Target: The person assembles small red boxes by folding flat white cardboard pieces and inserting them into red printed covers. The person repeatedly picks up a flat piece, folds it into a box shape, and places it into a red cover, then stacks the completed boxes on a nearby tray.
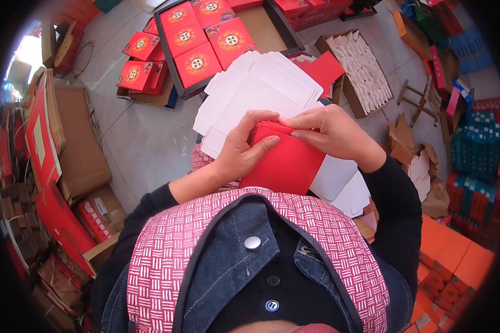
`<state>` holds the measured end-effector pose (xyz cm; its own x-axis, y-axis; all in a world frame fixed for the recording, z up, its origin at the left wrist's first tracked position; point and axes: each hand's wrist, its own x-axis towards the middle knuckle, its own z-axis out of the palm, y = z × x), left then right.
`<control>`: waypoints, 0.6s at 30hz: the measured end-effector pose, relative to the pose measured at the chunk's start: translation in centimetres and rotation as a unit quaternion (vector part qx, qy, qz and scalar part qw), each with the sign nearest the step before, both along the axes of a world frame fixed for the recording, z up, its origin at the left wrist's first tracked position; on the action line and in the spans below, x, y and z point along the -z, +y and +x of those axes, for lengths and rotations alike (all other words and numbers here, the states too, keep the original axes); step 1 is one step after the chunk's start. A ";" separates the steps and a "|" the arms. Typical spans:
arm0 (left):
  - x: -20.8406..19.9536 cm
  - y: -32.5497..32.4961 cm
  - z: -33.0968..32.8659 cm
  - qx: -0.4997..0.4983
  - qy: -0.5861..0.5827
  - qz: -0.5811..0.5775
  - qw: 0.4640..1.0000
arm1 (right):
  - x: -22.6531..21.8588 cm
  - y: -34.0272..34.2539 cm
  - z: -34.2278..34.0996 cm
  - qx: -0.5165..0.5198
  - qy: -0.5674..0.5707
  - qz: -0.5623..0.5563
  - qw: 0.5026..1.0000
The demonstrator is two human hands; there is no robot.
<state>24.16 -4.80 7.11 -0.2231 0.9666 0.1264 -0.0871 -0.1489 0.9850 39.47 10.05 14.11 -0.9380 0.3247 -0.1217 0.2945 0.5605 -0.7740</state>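
A red cardboard box (286,164) rests over my lap, its flaps at the far end between my hands. My left hand (244,144) grips the box's left edge, thumb on the near face and fingers curled behind. With my right hand (330,130) I pinch the flap at the top right; its fingertips meet those of the left along the edge. Beneath the box lies a stack of flat white die-cut card sheets (255,83), spread across my knees. More white card (339,186) shows right of the box.
Ahead on the grey floor, a dark-rimmed tray (175,72) holds several red printed boxes (197,64). More red boxes (136,75) sit left of it. At the right stand a carton of packed white pieces (358,72) and a small wooden stool (422,100). Cardboard (80,139) leans at left.
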 end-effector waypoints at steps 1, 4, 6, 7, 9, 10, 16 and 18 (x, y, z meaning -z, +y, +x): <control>0.0 0.0 -0.1 0.007 0.001 0.000 1.000 | -0.2 0.0 -0.1 -0.009 0.001 0.007 1.000; 0.5 0.4 -0.3 0.010 0.068 0.038 0.997 | -0.5 -0.2 -0.4 -0.020 0.007 0.021 1.000; 0.8 0.5 -0.3 0.003 0.064 0.035 0.997 | 0.0 -0.3 -0.3 -0.010 0.011 0.022 1.000; 1.0 0.5 -0.3 0.002 0.059 0.034 0.998 | 0.4 -0.2 0.2 0.080 0.041 -0.082 0.993; 0.7 0.1 -0.6 -0.020 0.073 0.029 0.997 | 1.5 -0.1 1.4 0.250 0.103 -0.279 0.922; 0.7 0.1 -0.7 -0.033 0.081 0.027 0.996 | 1.8 0.2 2.1 0.282 0.130 -0.290 0.906; 1.1 0.5 -0.5 -0.024 0.067 0.013 0.997 | 5.1 -3.3 5.4 0.358 0.212 -0.417 0.808; 1.2 0.4 -0.3 -0.029 0.069 0.006 0.997 | 5.0 -4.1 4.5 0.411 0.233 -0.435 0.766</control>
<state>23.86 -4.36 5.94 -0.2580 0.9510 0.1705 0.0584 -0.1608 0.9853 43.94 5.95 9.10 -0.4675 0.8156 -0.3409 -0.1514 -0.4539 -0.8781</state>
